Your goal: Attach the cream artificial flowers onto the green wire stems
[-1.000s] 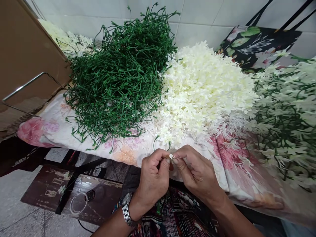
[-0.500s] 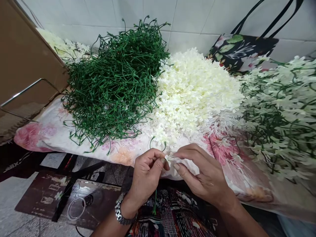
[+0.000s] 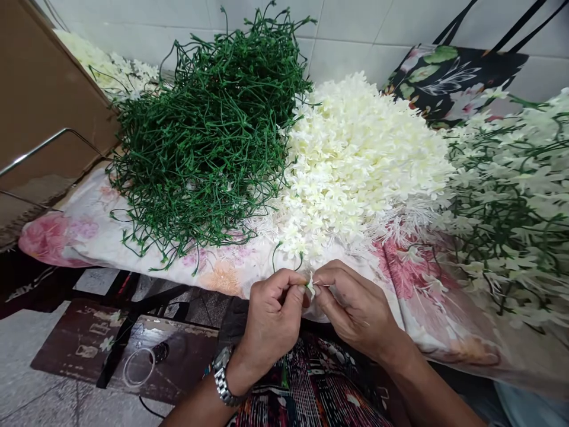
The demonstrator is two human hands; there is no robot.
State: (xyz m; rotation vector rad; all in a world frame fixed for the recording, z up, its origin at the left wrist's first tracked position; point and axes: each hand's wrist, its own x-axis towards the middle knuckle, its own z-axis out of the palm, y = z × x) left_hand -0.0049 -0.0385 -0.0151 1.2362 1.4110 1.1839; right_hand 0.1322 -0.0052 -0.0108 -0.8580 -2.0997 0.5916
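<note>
My left hand and my right hand meet at the near edge of a floral cloth, fingertips pinched together on one small white artificial flower. A thin green stem hangs below my left hand over my lap. A watch sits on my left wrist. Just behind the hands lies a heap of loose cream-white flowers. To its left is a big tangle of bare green plastic stems.
Finished stems with white flowers pile up at the right. A dark floral bag leans on the tiled wall. A cardboard box and metal handle stand at left. A brown board with a ring lies on the floor.
The fingertips of both hands have closed tighter together on the small flower. The view has shifted slightly; the piles have not moved.
</note>
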